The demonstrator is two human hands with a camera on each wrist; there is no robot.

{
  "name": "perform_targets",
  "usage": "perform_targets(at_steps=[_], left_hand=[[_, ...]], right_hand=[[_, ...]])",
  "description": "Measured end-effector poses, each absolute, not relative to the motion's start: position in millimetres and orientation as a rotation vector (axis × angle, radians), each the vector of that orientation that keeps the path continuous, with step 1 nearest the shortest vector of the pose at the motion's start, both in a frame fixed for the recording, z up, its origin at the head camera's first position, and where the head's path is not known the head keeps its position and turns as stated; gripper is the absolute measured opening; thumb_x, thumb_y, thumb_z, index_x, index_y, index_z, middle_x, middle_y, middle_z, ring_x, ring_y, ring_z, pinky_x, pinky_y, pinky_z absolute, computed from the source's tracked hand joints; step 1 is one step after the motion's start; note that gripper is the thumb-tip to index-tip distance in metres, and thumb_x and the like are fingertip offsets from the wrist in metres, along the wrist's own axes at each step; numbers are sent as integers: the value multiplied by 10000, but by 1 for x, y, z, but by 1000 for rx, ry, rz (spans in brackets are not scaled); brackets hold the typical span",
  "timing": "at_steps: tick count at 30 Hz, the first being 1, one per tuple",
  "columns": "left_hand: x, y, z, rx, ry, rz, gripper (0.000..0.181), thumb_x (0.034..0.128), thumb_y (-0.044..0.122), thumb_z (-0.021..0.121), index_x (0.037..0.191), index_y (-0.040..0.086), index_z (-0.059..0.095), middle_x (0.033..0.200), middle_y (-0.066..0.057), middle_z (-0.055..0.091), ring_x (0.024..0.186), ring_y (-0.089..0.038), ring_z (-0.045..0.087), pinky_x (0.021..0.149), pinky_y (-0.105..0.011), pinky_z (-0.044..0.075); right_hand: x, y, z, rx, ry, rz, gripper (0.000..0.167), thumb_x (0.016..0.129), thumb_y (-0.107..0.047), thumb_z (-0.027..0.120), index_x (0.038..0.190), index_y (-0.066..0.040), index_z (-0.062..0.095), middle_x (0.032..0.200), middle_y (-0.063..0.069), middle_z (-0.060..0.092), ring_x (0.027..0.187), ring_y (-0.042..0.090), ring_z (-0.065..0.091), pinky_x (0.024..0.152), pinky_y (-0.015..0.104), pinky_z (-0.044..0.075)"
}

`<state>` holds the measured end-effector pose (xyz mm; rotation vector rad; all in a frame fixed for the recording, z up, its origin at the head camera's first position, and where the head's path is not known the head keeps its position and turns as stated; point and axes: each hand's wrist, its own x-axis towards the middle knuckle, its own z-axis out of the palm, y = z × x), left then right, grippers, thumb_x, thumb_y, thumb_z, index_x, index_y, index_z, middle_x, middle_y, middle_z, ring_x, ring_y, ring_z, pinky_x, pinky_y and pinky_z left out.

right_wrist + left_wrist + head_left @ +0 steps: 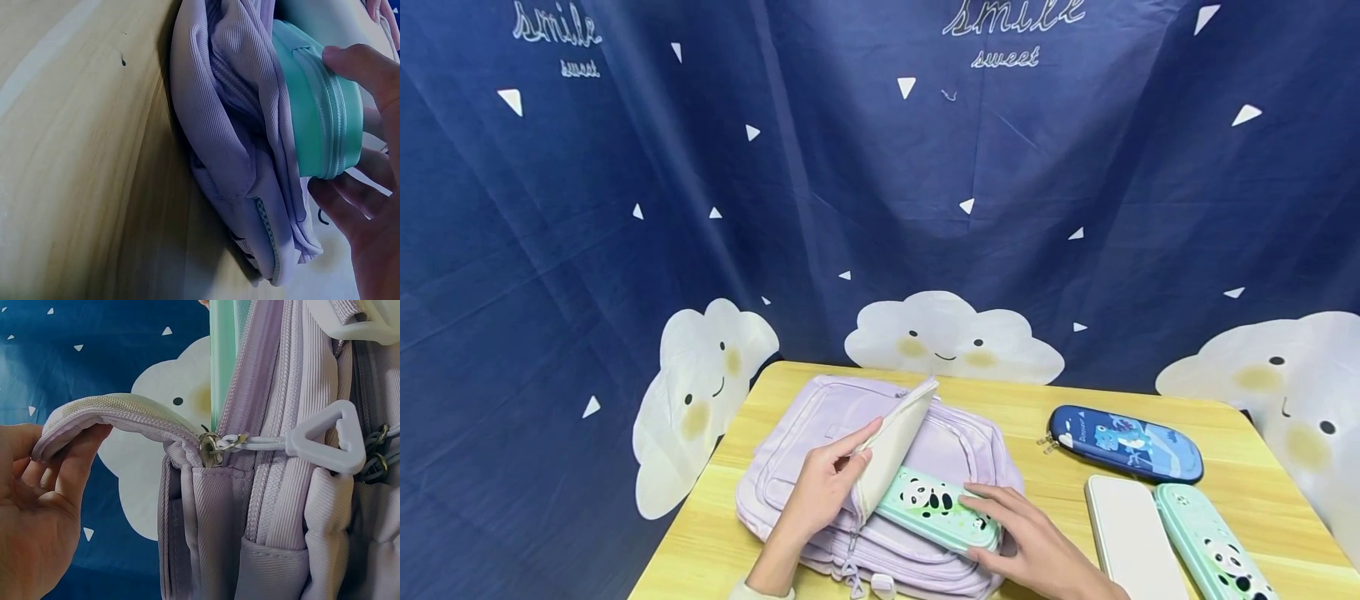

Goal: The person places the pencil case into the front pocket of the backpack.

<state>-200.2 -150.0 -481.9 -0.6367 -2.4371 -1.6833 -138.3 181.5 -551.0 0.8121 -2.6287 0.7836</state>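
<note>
A lavender backpack (820,417) lies on the table, its front pocket flap (895,437) lifted. The left hand (820,487) pinches the flap's edge between thumb and fingers; in the left wrist view the same hand (47,500) grips the flap (119,409) beside a zipper with a triangular pull (331,439). A mint panda case (936,510) lies partly under the flap, its left end hidden. At its right end, the right hand (1037,542) holds it with thumb and fingers on opposite sides. The right wrist view shows that hand (375,144) round the case's zippered end (331,119).
Right of the backpack on the wooden table (1037,471) lie a dark blue dinosaur case (1123,442), a white case (1135,537) and another mint panda case (1217,546). A navy curtain (865,192) with clouds hangs behind the table and at its left.
</note>
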Motion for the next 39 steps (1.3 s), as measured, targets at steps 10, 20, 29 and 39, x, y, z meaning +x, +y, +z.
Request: perform_targets(at_steps=[10,20,29,39], left_hand=[[-201,-151,-483,-635,-2436,-1688,407,1073,138,676,1477,182,703,1429,-48,734,674,-14,500,692,-215,505],[-200,-149,-482,-659,-2418,-1671,406,1076,135,668,1480,172,699,1480,-31,701,785,-38,592,762,-216,536],[-200,-147,-482,-646,-2429,-1676,405,1077,141,669,1478,186,701,1469,-25,709,749,-35,572,735,-222,530],[-199,-146,-480,-616,-2446,-1685,402,1079,150,666,1477,195,702,1466,-27,712,736,-43,566,712,-220,519]], right_hand=[[-136,181,-555,745,-2570,742,566,894,-463,892,1411,-309,720,1458,-59,694,1267,165,675,975,433,610],[-138,181,-554,741,-2577,754,574,889,-467,895,1412,-301,725,1427,-97,700,1240,144,680,965,414,608],[-145,176,-555,758,-2613,811,564,918,-483,865,1431,-314,706,1447,-85,689,1252,156,679,982,422,602],[-153,167,-554,815,-2591,827,574,923,-462,863,1444,-280,702,1476,-70,683,1318,188,662,1027,459,592]])
